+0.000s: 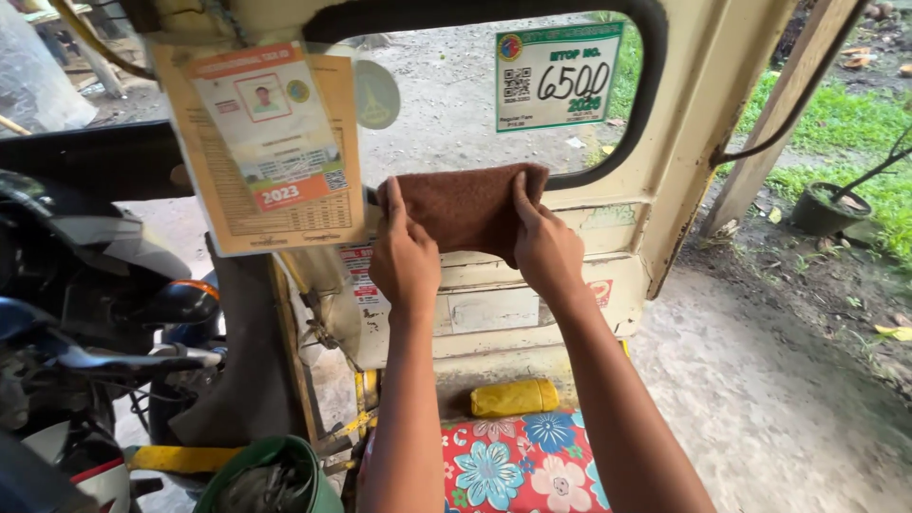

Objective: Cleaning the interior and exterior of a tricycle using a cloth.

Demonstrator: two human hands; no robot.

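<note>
1. At the far left we see a motorcycle (85,285) with a dark fairing and handlebar, parked just beside the cream sidecar body (608,237); near the bottom edge sits a green bucket (275,475).
2. Next comes a laminated permit card (271,142) hanging at the left edge of the window opening, its lower right corner near our left hand (404,256).
3. Our left hand is raised to the window sill, arm reaching up almost straight, fingers (394,204) closed over the left end of a brown cloth (470,204) and pressing it against the sill.
4. The cloth lies folded along the lower rim of the window, between both hands (it hides the rim beneath it).
5. Our right hand (546,252) mirrors the left, forearm angled in from lower right, fingers (525,199) clamped on the cloth's right end, thumb under.
6. We judge the step in hand to be wiping the sill; the next stroke calls for steady downward pressure and a sideways slide along the rim.
7. Above right, a green-bordered sticker (559,74) sits on the glass; below, a yellow roll (513,397) rests beside a floral cushion (522,465).
</note>
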